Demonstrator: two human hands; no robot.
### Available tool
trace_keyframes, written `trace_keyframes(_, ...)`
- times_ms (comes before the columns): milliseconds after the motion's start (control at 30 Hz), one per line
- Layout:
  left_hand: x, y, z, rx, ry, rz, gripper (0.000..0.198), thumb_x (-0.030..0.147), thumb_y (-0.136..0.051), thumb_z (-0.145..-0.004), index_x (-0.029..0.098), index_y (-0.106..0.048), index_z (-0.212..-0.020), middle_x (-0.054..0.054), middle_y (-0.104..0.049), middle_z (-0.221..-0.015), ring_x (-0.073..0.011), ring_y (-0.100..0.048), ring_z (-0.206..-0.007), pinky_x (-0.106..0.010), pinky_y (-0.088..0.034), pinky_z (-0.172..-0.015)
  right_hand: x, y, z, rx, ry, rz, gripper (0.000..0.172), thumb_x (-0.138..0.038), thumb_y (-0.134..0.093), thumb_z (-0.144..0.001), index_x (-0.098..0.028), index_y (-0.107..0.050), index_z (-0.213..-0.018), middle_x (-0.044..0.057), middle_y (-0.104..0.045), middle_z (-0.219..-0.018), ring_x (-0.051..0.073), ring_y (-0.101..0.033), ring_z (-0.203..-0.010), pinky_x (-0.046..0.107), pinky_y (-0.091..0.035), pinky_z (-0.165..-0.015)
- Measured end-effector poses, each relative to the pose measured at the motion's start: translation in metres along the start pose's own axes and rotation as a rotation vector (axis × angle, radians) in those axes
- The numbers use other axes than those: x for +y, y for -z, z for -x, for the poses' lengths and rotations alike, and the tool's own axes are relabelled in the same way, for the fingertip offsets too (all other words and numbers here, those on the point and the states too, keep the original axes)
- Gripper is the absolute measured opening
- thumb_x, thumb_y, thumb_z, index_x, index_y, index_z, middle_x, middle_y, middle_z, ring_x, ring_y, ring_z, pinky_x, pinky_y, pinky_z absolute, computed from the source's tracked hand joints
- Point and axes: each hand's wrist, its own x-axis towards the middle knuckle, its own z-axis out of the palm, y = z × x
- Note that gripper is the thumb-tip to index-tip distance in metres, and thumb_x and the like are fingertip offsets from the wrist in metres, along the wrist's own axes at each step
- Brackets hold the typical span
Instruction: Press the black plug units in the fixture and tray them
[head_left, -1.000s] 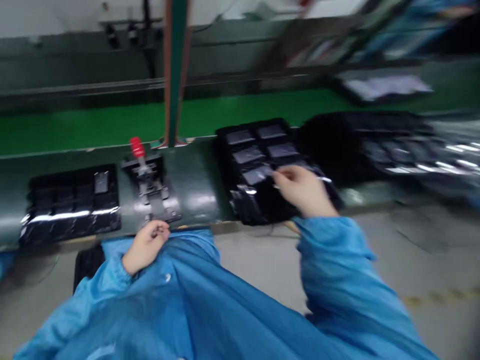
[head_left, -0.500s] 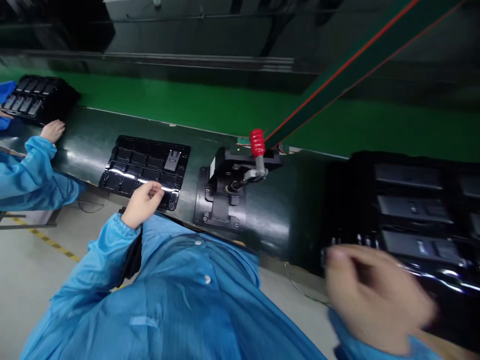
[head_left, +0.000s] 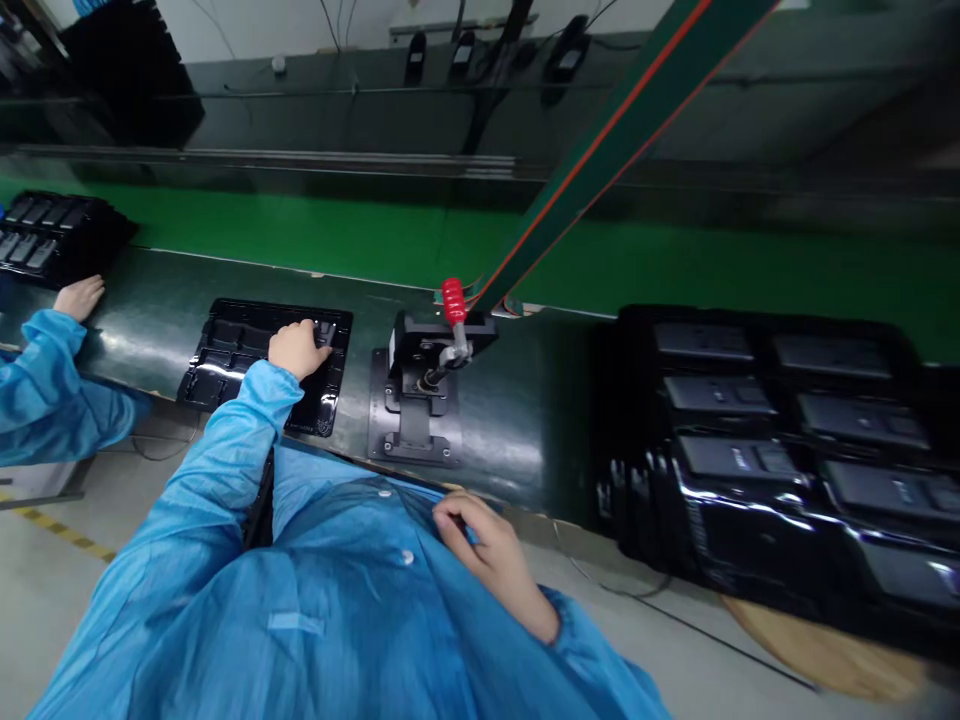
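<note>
My left hand [head_left: 297, 349] is over the upper right part of a black compartment tray [head_left: 217, 350], its fingers curled round the dark device [head_left: 326, 333] in the corner compartment. Most of that device is hidden under the hand. My right hand [head_left: 480, 540] hovers at the bench's front edge, close to my smock, fingers curled, and nothing shows in them. Between the tray and the big tray stack stands a black clamp fixture [head_left: 416, 400] with a red handle [head_left: 454, 300], which neither hand touches.
A tall stack of black trays [head_left: 742, 530] with dark devices fills the right side. At far left, another person's hand [head_left: 80, 298] rests beside a second tray stack [head_left: 60, 235]. A green post [head_left: 600, 150] slants up behind the fixture.
My left hand has moved up and right across the tray onto the device. My right hand has come left from the right tray stack to the bench edge. The view has shifted.
</note>
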Motion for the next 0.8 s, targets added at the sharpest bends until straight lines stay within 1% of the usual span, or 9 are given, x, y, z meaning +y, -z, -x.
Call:
trace_keyframes(100,-0.001,-0.003,-0.008,-0.040,0.026,0.054,0.064,0.049,-0.082,-0.085,0.017,-0.064,-0.138,-0.023,-0.072,-0.132,-0.0408,-0.070,-0.122,-0.046,-0.053,-0.101,0.007,-0.004,0.013,0.004,-0.046,0.002,0.027,-0.035,-0.055,-0.108,-0.024,-0.067,-0.086,0.002,-0.070,-0.078,0.018,-0.068,-0.070,0.029,-0.053,-0.065)
trace_keyframes(167,-0.003,-0.004,-0.016,-0.070,0.050,0.095,0.066,0.049,-0.084,-0.083,0.016,-0.065,-0.136,-0.023,-0.073,-0.130,-0.0391,-0.071,-0.119,-0.043,-0.053,-0.099,0.009,-0.005,0.017,0.017,-0.052,0.017,0.027,-0.035,-0.054,-0.109,-0.024,-0.066,-0.087,0.001,-0.070,-0.079,0.017,-0.068,-0.070,0.028,-0.053,-0.066)
trace_keyframes(233,-0.006,-0.005,-0.023,-0.091,0.062,0.130,0.057,0.050,-0.084,-0.083,0.016,-0.068,-0.127,-0.022,-0.075,-0.125,-0.0371,-0.072,-0.115,-0.041,-0.053,-0.098,0.008,-0.005,0.017,0.007,-0.030,0.016,0.027,-0.035,-0.055,-0.109,-0.024,-0.066,-0.087,0.002,-0.069,-0.080,0.017,-0.067,-0.071,0.028,-0.053,-0.067)
trace_keyframes(367,-0.010,-0.008,-0.033,-0.104,0.043,0.184,0.032,0.046,-0.076,-0.090,0.018,-0.072,-0.105,-0.018,-0.078,-0.109,-0.0324,-0.072,-0.104,-0.038,-0.051,-0.094,0.000,-0.007,0.007,-0.010,0.054,-0.006,0.026,-0.033,-0.055,-0.109,-0.024,-0.066,-0.087,0.003,-0.068,-0.079,0.018,-0.066,-0.071,0.029,-0.053,-0.066)
trace_keyframes(500,-0.012,-0.008,-0.036,-0.082,0.045,0.263,0.021,0.039,-0.072,-0.093,0.018,-0.069,-0.089,-0.012,-0.074,-0.092,-0.0276,-0.069,-0.091,-0.036,-0.049,-0.088,-0.010,-0.012,-0.004,-0.093,0.176,-0.044,0.022,-0.028,-0.055,-0.109,-0.024,-0.066,-0.090,0.004,-0.069,-0.082,0.018,-0.066,-0.074,0.029,-0.053,-0.067)
trace_keyframes(600,-0.013,-0.004,-0.030,-0.044,0.063,0.351,0.022,0.036,-0.073,-0.092,0.019,-0.064,-0.080,-0.007,-0.068,-0.079,-0.0242,-0.064,-0.083,-0.034,-0.047,-0.084,-0.015,-0.020,-0.013,-0.139,0.275,-0.054,0.018,-0.025,-0.055,-0.108,-0.023,-0.066,-0.094,0.006,-0.069,-0.085,0.018,-0.066,-0.077,0.030,-0.053,-0.069)
trace_keyframes(667,-0.015,0.001,-0.020,-0.014,0.082,0.431,0.024,0.037,-0.072,-0.090,0.020,-0.063,-0.078,-0.005,-0.064,-0.075,-0.0225,-0.060,-0.079,-0.033,-0.047,-0.080,-0.016,-0.029,-0.021,-0.142,0.344,-0.061,0.014,-0.023,-0.055,-0.106,-0.023,-0.065,-0.095,0.006,-0.069,-0.085,0.018,-0.065,-0.078,0.030,-0.054,-0.070)
trace_keyframes(733,-0.018,0.005,-0.004,-0.001,0.096,0.515,0.024,0.041,-0.069,-0.089,0.020,-0.063,-0.080,-0.004,-0.064,-0.075,-0.0208,-0.058,-0.075,-0.031,-0.046,-0.075,-0.015,-0.040,-0.029,-0.123,0.403,-0.073,0.013,-0.023,-0.056,-0.104,-0.023,-0.064,-0.094,0.004,-0.068,-0.083,0.017,-0.063,-0.075,0.029,-0.053,-0.069)
trace_keyframes(800,-0.020,0.009,0.019,-0.017,0.113,0.652,0.025,0.045,-0.065,-0.088,0.020,-0.064,-0.085,-0.003,-0.065,-0.077,-0.0192,-0.058,-0.071,-0.030,-0.046,-0.068,-0.012,-0.050,-0.037,-0.089,0.434,-0.076,0.013,-0.022,-0.056,-0.103,-0.022,-0.063,-0.091,0.003,-0.066,-0.079,0.016,-0.061,-0.070,0.029,-0.051,-0.066)
